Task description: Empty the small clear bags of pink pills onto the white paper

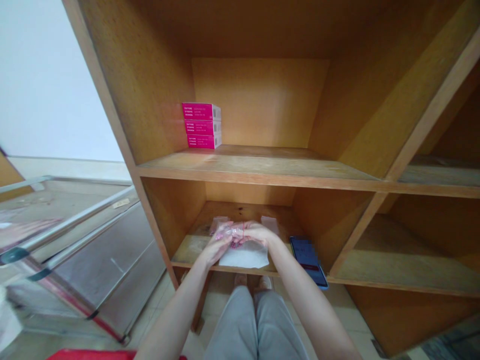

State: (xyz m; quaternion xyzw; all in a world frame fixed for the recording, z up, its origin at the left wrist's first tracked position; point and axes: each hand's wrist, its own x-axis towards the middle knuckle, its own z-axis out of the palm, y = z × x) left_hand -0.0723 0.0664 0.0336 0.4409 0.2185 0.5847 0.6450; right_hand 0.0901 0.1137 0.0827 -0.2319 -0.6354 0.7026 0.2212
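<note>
- Plastic wrap, clear and crinkled (234,232), is bunched between both hands, just above the front of the lower shelf board (191,251) of a honey-brown wooden shelf unit.
- The left hand (217,247) is clenched over the wrap, with its fingers curled down onto it.
- The right hand (258,233) grasps the wrap from the other side, its fingers meeting those of the left hand; the exact pinch is hard to make out, perhaps because of glare on the plastic.
- A flat white paper-like sheet (243,256) lies on the lower shelf board, directly beneath the hands and touching the wrap.
- A smartphone with a dark screen and blue case (308,261) lies tilted over the board's front edge, right of the hands.
- A stack of three magenta-and-white cardboard boxes (201,126) stands on the shelf above the lower shelf board, towards its left side.
- Knees in grey trousers (240,325) show below the lower shelf board.
- A glass-topped metal display cabinet (82,250) stands left of the lower shelf board.
</note>
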